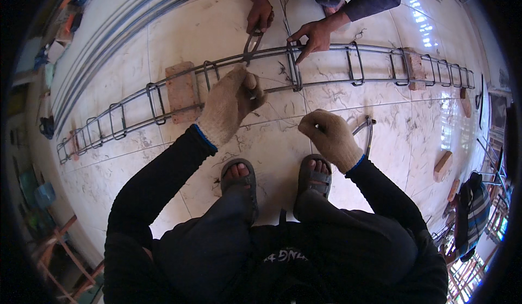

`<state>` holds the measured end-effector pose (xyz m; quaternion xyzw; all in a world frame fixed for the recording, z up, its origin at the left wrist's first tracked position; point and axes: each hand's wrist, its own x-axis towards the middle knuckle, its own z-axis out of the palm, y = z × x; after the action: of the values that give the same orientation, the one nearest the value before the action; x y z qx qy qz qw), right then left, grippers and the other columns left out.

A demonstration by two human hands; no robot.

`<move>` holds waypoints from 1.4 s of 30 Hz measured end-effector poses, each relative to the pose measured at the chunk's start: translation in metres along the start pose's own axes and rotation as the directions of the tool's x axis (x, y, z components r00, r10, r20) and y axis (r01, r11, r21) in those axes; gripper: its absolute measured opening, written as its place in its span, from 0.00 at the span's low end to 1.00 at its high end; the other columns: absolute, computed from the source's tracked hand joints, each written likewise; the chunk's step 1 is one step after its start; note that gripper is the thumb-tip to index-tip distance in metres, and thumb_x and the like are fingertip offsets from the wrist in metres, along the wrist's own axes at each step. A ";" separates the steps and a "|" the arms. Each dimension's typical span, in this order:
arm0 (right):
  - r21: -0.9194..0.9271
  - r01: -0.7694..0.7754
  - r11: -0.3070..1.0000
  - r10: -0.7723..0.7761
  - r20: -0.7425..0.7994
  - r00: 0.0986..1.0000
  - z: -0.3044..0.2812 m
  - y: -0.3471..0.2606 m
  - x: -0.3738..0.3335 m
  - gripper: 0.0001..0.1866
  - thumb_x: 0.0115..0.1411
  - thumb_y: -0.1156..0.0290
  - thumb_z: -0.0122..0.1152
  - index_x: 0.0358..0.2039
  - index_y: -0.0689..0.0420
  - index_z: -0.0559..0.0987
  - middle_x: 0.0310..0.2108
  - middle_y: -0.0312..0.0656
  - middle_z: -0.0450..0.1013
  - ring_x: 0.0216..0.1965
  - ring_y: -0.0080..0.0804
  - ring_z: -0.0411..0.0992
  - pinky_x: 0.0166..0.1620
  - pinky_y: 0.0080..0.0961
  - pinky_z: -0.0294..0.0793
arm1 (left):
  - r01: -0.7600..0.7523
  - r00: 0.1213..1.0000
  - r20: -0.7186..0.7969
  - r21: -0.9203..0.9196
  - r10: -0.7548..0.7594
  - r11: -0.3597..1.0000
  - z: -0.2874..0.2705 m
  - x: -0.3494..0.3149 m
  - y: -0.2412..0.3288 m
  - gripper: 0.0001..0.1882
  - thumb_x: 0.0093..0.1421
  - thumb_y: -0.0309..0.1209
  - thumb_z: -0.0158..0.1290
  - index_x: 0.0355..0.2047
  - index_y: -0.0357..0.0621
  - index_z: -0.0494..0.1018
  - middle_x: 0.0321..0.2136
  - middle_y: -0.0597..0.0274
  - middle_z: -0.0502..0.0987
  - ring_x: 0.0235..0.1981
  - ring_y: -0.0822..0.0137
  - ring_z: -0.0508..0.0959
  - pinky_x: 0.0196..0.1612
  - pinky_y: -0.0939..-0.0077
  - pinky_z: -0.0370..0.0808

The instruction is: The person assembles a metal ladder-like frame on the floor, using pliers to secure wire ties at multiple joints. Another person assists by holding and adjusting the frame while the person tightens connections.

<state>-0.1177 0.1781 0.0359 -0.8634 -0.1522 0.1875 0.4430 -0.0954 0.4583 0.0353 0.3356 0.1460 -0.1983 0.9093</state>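
A long rebar cage (331, 82) of thin steel bars and square stirrups runs across the tiled floor before me. My left hand (231, 105), in a beige knit glove, is raised by the near bar with its fingers curled. Whatever it may hold is hidden or too thin to tell. On the near side of the cage, my gloved right hand (330, 135) is closed with thumb and fingers together; its contents cannot be made out. Beside it, pincers (370, 135) lie on the floor, partly behind the glove.
Opposite me, a co-worker's hand (261, 16) holds pincers (252, 47) at the far bar; their other hand (314, 36) touches the cage. Bricks (179, 93) prop it up. Loose long bars (103, 48) lie far left. Wire scraps litter the floor. A brick piece (442, 166) lies right.
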 end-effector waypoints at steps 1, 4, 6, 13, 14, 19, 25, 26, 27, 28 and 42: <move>-0.036 0.068 0.997 -0.069 -0.039 0.997 -0.001 -0.003 0.000 0.09 0.68 0.70 0.63 0.41 0.63 0.82 0.29 0.44 0.80 0.31 0.35 0.80 0.37 0.36 0.77 | 0.042 0.999 0.019 0.049 -0.043 0.998 -0.003 -0.002 0.003 0.21 0.78 0.46 0.46 0.31 0.47 0.70 0.32 0.64 0.72 0.36 0.64 0.75 0.47 0.65 0.76; -0.014 -0.221 0.975 0.221 0.150 0.964 -0.013 -0.018 0.002 0.09 0.70 0.69 0.59 0.40 0.63 0.81 0.30 0.49 0.80 0.33 0.42 0.80 0.37 0.37 0.77 | 0.250 0.968 -0.181 0.631 -0.173 0.734 -0.002 -0.001 0.013 0.20 0.77 0.47 0.49 0.32 0.45 0.73 0.28 0.66 0.72 0.29 0.70 0.71 0.40 0.71 0.73; -0.073 -0.103 0.992 0.110 0.096 0.989 -0.007 -0.013 -0.004 0.10 0.71 0.69 0.58 0.39 0.63 0.80 0.30 0.50 0.79 0.32 0.45 0.80 0.37 0.37 0.77 | 0.291 0.957 -0.206 0.691 -0.206 0.662 0.011 -0.006 0.016 0.20 0.76 0.47 0.50 0.35 0.43 0.74 0.28 0.66 0.72 0.27 0.71 0.70 0.37 0.72 0.72; -0.026 -0.127 0.992 0.128 0.056 0.990 0.002 -0.029 -0.013 0.13 0.72 0.65 0.57 0.40 0.63 0.79 0.28 0.52 0.75 0.32 0.50 0.79 0.38 0.39 0.77 | -0.022 0.904 -0.361 0.500 0.231 0.866 0.008 0.001 0.001 0.19 0.78 0.44 0.47 0.30 0.47 0.68 0.26 0.67 0.66 0.30 0.70 0.70 0.42 0.70 0.74; 0.020 -0.146 0.989 0.145 0.049 0.988 0.004 -0.033 -0.014 0.12 0.71 0.65 0.57 0.41 0.62 0.79 0.29 0.54 0.76 0.34 0.55 0.78 0.39 0.43 0.76 | -0.065 0.912 -0.354 0.371 0.206 0.926 0.003 0.004 -0.002 0.18 0.78 0.42 0.47 0.31 0.48 0.68 0.28 0.67 0.67 0.32 0.70 0.71 0.45 0.70 0.74; 0.099 -0.065 0.993 0.069 -0.034 0.997 0.017 -0.031 -0.017 0.10 0.71 0.65 0.57 0.41 0.60 0.78 0.30 0.56 0.77 0.34 0.60 0.78 0.39 0.48 0.75 | -0.189 0.974 -0.175 -0.282 0.143 0.941 -0.002 0.014 0.005 0.12 0.78 0.36 0.48 0.35 0.46 0.72 0.40 0.64 0.75 0.45 0.64 0.76 0.57 0.64 0.75; 0.408 -0.112 0.906 0.078 0.100 0.992 0.004 -0.025 -0.012 0.16 0.76 0.60 0.54 0.40 0.62 0.77 0.28 0.36 0.70 0.26 0.26 0.67 0.30 0.25 0.69 | -0.224 0.966 0.084 -0.197 0.244 0.954 0.029 0.015 0.021 0.10 0.75 0.37 0.54 0.49 0.46 0.76 0.51 0.66 0.78 0.54 0.65 0.78 0.62 0.67 0.73; 0.466 -0.165 0.869 0.106 0.148 0.983 0.001 -0.024 -0.011 0.18 0.77 0.59 0.53 0.40 0.63 0.77 0.27 0.33 0.69 0.25 0.22 0.65 0.28 0.22 0.67 | -0.256 0.966 0.008 -0.103 0.258 0.961 0.027 0.013 0.023 0.11 0.75 0.36 0.54 0.50 0.44 0.76 0.51 0.63 0.79 0.54 0.63 0.78 0.61 0.66 0.75; 0.534 -0.260 0.804 0.178 0.200 0.963 -0.003 -0.026 -0.011 0.18 0.77 0.58 0.53 0.41 0.63 0.78 0.28 0.33 0.70 0.25 0.21 0.66 0.28 0.22 0.68 | -0.280 0.958 -0.066 -0.005 0.279 0.960 0.025 0.009 0.025 0.12 0.75 0.35 0.53 0.51 0.41 0.77 0.52 0.59 0.79 0.53 0.61 0.79 0.60 0.66 0.77; 0.591 -0.352 0.726 0.245 0.257 0.935 -0.006 -0.028 -0.012 0.18 0.77 0.58 0.53 0.41 0.62 0.78 0.28 0.33 0.70 0.25 0.21 0.66 0.28 0.21 0.68 | -0.293 0.943 -0.138 0.092 0.303 0.952 0.026 0.006 0.027 0.13 0.76 0.34 0.53 0.52 0.38 0.78 0.52 0.56 0.80 0.53 0.60 0.80 0.59 0.65 0.79; 0.342 -0.097 0.935 0.107 -0.009 0.994 0.006 -0.019 -0.015 0.19 0.76 0.57 0.51 0.41 0.61 0.79 0.25 0.32 0.69 0.25 0.16 0.65 0.29 0.19 0.67 | -0.220 0.829 0.019 0.931 0.559 0.293 0.011 -0.011 0.056 0.11 0.68 0.25 0.58 0.48 0.34 0.82 0.41 0.56 0.86 0.44 0.68 0.84 0.48 0.71 0.80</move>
<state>-0.1356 0.1864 0.0512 -0.7828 -0.0663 0.2220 0.5776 -0.0785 0.4930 0.0785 0.8236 0.0679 0.0419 0.5616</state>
